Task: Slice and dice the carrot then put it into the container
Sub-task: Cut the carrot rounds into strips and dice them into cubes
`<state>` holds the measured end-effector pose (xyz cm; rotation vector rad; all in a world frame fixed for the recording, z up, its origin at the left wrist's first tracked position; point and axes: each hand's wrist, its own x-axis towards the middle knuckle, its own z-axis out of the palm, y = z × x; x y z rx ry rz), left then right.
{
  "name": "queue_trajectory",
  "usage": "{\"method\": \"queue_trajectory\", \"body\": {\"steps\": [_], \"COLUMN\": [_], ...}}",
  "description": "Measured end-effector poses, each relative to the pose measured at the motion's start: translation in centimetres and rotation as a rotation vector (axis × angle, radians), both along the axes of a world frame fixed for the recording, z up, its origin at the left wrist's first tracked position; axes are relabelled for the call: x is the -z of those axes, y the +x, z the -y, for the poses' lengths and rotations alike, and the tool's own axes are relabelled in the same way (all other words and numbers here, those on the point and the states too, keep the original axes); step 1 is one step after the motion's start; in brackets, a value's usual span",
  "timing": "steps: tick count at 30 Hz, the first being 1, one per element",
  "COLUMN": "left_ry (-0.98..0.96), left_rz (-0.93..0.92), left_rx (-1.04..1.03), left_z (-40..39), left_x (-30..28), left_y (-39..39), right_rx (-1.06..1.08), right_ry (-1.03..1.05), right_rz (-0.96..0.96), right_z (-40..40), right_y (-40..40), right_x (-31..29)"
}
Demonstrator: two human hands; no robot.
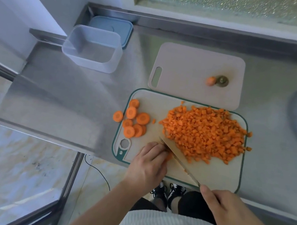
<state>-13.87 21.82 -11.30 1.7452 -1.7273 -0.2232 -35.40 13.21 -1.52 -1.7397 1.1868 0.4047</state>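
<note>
A large heap of diced carrot (205, 135) is lying on the green-rimmed cutting board (216, 176), filling its 1 o'clock part. At the board's 10 o'clock corner a few round carrot slices (136, 119) are resting, one of them lying just off the edge on the steel counter (62, 103). The left hand (149, 163) is curling its fingers down over a small bit of carrot at the board's 7 o'clock side, touching the knife (177, 161) blade. The right hand (229, 210) is gripping the knife handle at 5 o'clock, fingers wrapped round it. The clear container (94, 49) is standing open, well apart at 10 o'clock, with a blue lid (111, 25) just behind it. A second grey board (189, 61) is lying at 12 o'clock, carrying the carrot ends (218, 81).
</note>
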Motion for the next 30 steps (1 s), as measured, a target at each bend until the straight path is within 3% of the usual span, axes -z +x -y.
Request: {"method": "queue_trajectory", "body": {"steps": [7, 19, 30], "left_ry": [0.013, 0.002, -0.018], "left_rz": [-0.017, 0.029, 0.008], "left_rx": [0.010, -0.019, -0.001], "left_z": [-0.2, -0.2, -0.2], "left_x": [0.2, -0.4, -0.4], "left_y": [-0.2, -0.1, 0.1], "right_rx": [-0.040, -0.008, -0.025], "right_ry": [-0.073, -0.060, -0.065], "right_rz": [-0.069, 0.048, -0.021], "right_z": [-0.3, -0.6, -0.8], "right_y": [0.4, -0.1, 1.7], "right_x": [1.4, 0.4, 0.9]}}
